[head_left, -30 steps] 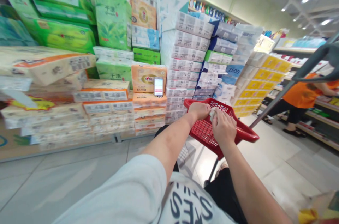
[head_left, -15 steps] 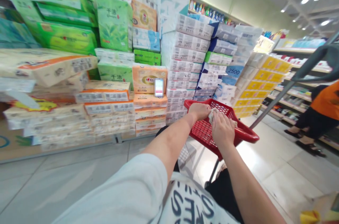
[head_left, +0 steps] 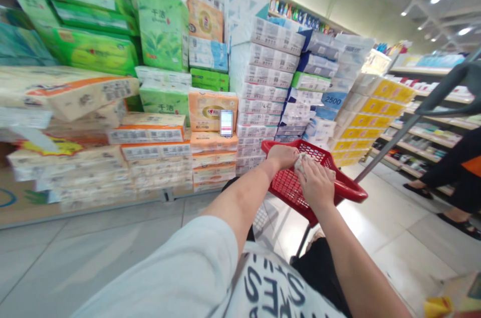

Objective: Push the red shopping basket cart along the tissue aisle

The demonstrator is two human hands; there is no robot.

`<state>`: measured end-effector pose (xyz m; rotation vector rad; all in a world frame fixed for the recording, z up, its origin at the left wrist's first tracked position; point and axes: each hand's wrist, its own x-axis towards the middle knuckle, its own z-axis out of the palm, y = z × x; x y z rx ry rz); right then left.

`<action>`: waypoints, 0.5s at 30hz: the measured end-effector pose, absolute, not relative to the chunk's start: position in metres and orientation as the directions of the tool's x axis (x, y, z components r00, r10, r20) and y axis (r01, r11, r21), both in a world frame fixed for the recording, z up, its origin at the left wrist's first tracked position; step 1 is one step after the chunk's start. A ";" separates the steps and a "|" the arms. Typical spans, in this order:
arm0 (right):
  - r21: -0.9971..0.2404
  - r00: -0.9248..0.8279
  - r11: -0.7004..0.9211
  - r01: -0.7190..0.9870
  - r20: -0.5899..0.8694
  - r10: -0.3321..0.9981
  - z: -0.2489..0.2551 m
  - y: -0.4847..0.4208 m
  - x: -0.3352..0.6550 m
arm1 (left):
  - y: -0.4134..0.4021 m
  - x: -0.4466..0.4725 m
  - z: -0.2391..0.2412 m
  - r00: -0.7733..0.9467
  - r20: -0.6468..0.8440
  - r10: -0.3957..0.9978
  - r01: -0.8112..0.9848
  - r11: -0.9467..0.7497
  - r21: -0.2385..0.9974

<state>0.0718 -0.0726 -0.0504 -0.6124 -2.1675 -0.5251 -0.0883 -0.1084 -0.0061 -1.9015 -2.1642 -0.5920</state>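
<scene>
A red plastic shopping cart basket [head_left: 291, 193] with grid walls is in front of me, tilted in the view. My left hand [head_left: 282, 156] is closed at the left part of its near rim, with the fingers curled over it. Beside it, my right hand [head_left: 316, 178] bends over a pale crumpled cloth [head_left: 301, 162] and presses it on the same rim. The cloth shows on both sides of the right hand's fingers. Most of the rim under both hands is hidden.
Stacked tissue packs [head_left: 156, 157] line the left, and tall white stacks [head_left: 268, 77] stand beyond the basket. A grey metal pole [head_left: 391, 142] slants up on the right to a dark grey handle [head_left: 451, 92]. A person in dark trousers [head_left: 447, 168] is by the right-hand shelves.
My right hand and the cloth have shifted very slightly left along the rim. The left hand stays put. The person at the right has moved further toward the frame's edge.
</scene>
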 end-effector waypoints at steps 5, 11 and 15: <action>0.098 -0.610 0.810 0.578 0.712 0.348 -0.038 -0.061 0.076 | -0.109 -0.090 -0.008 -0.176 0.412 0.894 0.977 0.108 0.182; 0.178 -0.583 0.789 0.588 0.770 0.261 -0.046 -0.076 0.078 | -0.111 -0.090 -0.007 -0.158 0.400 0.903 0.981 0.096 0.171; 0.097 -0.620 0.806 0.583 0.695 0.365 -0.037 -0.071 0.082 | -0.113 -0.090 -0.006 -0.175 0.378 0.909 0.978 0.116 0.174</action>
